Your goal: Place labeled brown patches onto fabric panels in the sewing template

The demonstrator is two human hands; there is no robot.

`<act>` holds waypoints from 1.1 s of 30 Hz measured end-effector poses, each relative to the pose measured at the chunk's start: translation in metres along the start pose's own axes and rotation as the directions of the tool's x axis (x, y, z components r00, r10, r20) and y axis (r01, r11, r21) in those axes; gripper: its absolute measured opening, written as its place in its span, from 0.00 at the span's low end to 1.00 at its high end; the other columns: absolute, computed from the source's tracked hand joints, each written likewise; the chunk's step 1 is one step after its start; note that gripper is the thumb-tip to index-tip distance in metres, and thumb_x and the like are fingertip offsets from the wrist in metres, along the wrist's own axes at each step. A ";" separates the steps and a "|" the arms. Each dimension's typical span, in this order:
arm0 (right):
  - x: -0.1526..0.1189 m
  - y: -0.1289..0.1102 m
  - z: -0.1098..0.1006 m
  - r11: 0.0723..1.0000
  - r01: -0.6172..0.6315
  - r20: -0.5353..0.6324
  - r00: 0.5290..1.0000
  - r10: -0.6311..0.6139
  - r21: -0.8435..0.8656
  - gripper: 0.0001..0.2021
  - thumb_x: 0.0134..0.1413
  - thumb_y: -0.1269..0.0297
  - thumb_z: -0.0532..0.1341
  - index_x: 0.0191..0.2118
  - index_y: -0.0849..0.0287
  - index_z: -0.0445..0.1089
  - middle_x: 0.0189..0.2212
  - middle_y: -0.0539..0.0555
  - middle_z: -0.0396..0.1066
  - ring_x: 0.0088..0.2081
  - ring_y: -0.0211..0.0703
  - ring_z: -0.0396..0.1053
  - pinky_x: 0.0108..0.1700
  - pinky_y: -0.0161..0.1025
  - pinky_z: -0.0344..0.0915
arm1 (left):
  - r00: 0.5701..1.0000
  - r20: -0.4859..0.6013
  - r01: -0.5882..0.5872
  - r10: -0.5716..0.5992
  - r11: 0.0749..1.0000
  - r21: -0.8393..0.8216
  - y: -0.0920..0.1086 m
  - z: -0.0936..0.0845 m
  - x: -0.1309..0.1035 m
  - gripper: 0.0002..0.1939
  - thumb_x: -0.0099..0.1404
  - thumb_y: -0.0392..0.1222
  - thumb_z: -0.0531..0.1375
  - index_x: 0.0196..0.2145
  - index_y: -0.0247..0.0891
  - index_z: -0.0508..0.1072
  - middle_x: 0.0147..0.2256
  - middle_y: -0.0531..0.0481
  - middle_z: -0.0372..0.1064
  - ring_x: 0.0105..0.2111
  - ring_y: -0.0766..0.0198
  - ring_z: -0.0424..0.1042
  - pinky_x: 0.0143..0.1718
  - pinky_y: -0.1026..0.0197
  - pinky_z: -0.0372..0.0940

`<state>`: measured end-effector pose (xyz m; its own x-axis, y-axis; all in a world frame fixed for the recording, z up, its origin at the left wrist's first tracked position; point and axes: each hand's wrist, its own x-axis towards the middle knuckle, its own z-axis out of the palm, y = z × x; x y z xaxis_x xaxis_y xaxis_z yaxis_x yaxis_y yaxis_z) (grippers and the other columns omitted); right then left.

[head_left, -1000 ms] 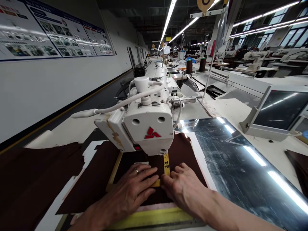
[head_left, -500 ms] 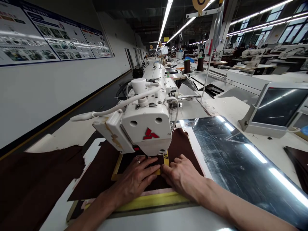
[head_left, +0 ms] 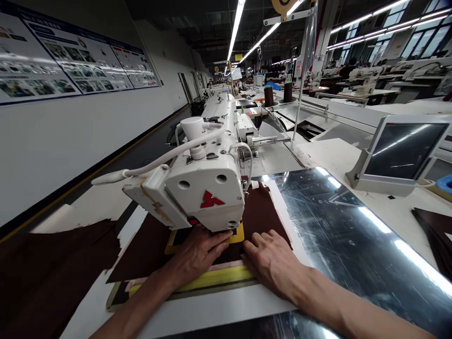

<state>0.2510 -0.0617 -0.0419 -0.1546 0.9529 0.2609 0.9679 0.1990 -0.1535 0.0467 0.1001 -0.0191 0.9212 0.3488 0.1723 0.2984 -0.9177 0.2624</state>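
The white sewing machine head (head_left: pixel 206 181) with a red emblem stands over a dark brown sheet of material (head_left: pixel 261 209). Part of a yellow frame (head_left: pixel 238 234) lies on the sheet under the head; the head and my left hand cover the rest. My left hand (head_left: pixel 193 252) rests flat on the sheet with fingers stretched toward the frame's right side, fingertips under the head. To the right of the frame, my right hand (head_left: pixel 270 256) lies on the sheet, fingers loosely bent and nothing seen in them. A yellow strip (head_left: pixel 221 278) runs along the near edge of the layered work.
A shiny metal plate (head_left: pixel 339 235) covers the table to the right, with a screen panel (head_left: pixel 399 150) beyond it. More brown material (head_left: pixel 52 273) lies at left. Thread cones (head_left: pixel 269 96) stand behind, and a white hose (head_left: pixel 158 162) crosses the machine head.
The brown sheet and yellow frame have shifted forward, away from me, under the machine head. My right hand has come off the frame and lies farther right. The view has turned slightly.
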 end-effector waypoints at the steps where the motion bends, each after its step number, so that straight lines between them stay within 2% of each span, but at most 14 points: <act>1: 0.000 0.001 0.000 1.000 -0.010 0.001 1.000 0.010 0.001 0.04 0.70 0.66 0.55 0.45 0.57 0.66 0.39 0.54 0.68 0.39 0.46 0.66 0.48 0.46 0.58 | 1.000 -0.014 0.002 -0.002 1.000 -0.007 -0.001 0.001 0.001 0.19 0.75 0.47 0.56 0.60 0.49 0.72 0.54 0.46 0.75 0.52 0.52 0.74 0.55 0.48 0.69; 4: 0.002 0.002 -0.002 0.999 -0.036 -0.006 0.999 0.036 0.008 0.05 0.70 0.65 0.55 0.44 0.58 0.66 0.40 0.55 0.67 0.40 0.46 0.66 0.49 0.46 0.59 | 1.000 -0.025 0.015 -0.015 1.000 -0.018 -0.003 0.002 0.003 0.19 0.75 0.47 0.55 0.60 0.49 0.73 0.54 0.47 0.74 0.52 0.53 0.74 0.55 0.50 0.70; 9: 0.003 0.002 -0.010 0.997 -0.066 0.018 0.998 0.065 0.030 0.04 0.69 0.68 0.55 0.41 0.58 0.66 0.37 0.54 0.67 0.37 0.46 0.65 0.46 0.45 0.58 | 0.998 -0.017 0.059 -0.059 0.998 -0.021 -0.003 0.003 0.000 0.19 0.74 0.49 0.56 0.60 0.49 0.72 0.57 0.48 0.72 0.54 0.53 0.73 0.60 0.49 0.67; 13: 0.002 0.001 -0.015 0.999 -0.033 0.006 0.999 0.033 0.029 0.03 0.69 0.68 0.55 0.41 0.57 0.65 0.37 0.53 0.67 0.36 0.45 0.64 0.46 0.46 0.57 | 0.996 0.020 0.092 -0.091 0.994 -0.063 -0.001 0.001 -0.007 0.20 0.75 0.49 0.55 0.62 0.47 0.70 0.57 0.47 0.72 0.56 0.54 0.72 0.61 0.50 0.66; 16: 0.003 0.000 -0.020 0.999 -0.053 0.021 0.998 0.052 0.008 0.04 0.69 0.67 0.56 0.40 0.57 0.66 0.36 0.53 0.67 0.35 0.45 0.65 0.42 0.44 0.56 | 0.996 0.003 0.088 -0.088 0.995 -0.043 -0.002 -0.002 -0.017 0.21 0.75 0.48 0.55 0.63 0.46 0.69 0.57 0.45 0.72 0.58 0.53 0.70 0.59 0.50 0.68; 19: 0.004 0.001 -0.024 0.996 -0.085 0.039 0.996 0.085 -0.002 0.07 0.69 0.66 0.56 0.37 0.57 0.67 0.33 0.52 0.67 0.33 0.45 0.65 0.39 0.44 0.54 | 0.993 -0.037 0.109 -0.109 0.994 0.008 -0.012 -0.007 -0.031 0.21 0.75 0.50 0.56 0.62 0.45 0.71 0.58 0.45 0.70 0.60 0.51 0.69 0.60 0.50 0.68; 23: 0.001 0.009 -0.029 0.995 -0.098 -0.001 0.995 0.098 0.028 0.10 0.70 0.64 0.55 0.35 0.57 0.66 0.31 0.51 0.66 0.32 0.43 0.66 0.39 0.43 0.55 | 0.970 -0.082 0.231 -0.227 0.972 0.046 -0.038 -0.022 -0.061 0.24 0.74 0.55 0.55 0.63 0.46 0.70 0.62 0.47 0.67 0.62 0.50 0.67 0.62 0.47 0.65; 25: -0.001 0.017 -0.035 0.993 -0.113 -0.009 0.994 0.113 0.042 0.10 0.71 0.65 0.54 0.35 0.57 0.66 0.31 0.51 0.67 0.32 0.43 0.66 0.38 0.42 0.56 | 0.945 -0.112 0.313 -0.308 0.949 0.037 -0.053 -0.033 -0.080 0.25 0.74 0.57 0.54 0.63 0.45 0.70 0.63 0.46 0.66 0.62 0.48 0.66 0.61 0.46 0.65; 27: -0.003 0.028 -0.042 0.988 -0.152 -0.002 0.988 0.152 0.042 0.10 0.71 0.65 0.54 0.35 0.57 0.67 0.32 0.51 0.67 0.33 0.43 0.66 0.38 0.42 0.57 | 0.895 -0.121 0.436 -0.430 0.899 0.028 -0.065 -0.044 -0.103 0.27 0.73 0.59 0.53 0.63 0.45 0.69 0.64 0.47 0.64 0.62 0.47 0.65 0.59 0.47 0.68; 30: -0.008 0.044 -0.050 0.973 -0.228 0.007 0.974 0.228 0.044 0.09 0.71 0.64 0.54 0.38 0.57 0.69 0.33 0.52 0.68 0.34 0.44 0.68 0.37 0.41 0.58 | 0.769 -0.106 0.639 -0.630 0.765 0.085 -0.076 -0.052 -0.134 0.33 0.71 0.63 0.53 0.65 0.43 0.66 0.65 0.44 0.62 0.63 0.41 0.64 0.56 0.45 0.70; 33: -0.014 0.059 -0.052 0.952 -0.297 0.021 0.955 0.297 0.071 0.11 0.72 0.61 0.53 0.43 0.56 0.72 0.36 0.53 0.70 0.35 0.44 0.70 0.35 0.40 0.59 | 0.655 -0.126 0.753 -0.745 0.633 0.176 -0.078 -0.053 -0.154 0.40 0.67 0.68 0.54 0.66 0.35 0.65 0.64 0.36 0.63 0.63 0.33 0.62 0.53 0.40 0.69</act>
<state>0.3202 -0.0749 -0.0049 0.1355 0.9736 0.1838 0.9535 -0.0777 -0.2913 -0.1317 0.1281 -0.0157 0.3502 0.9359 0.0376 0.9271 -0.3520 0.1289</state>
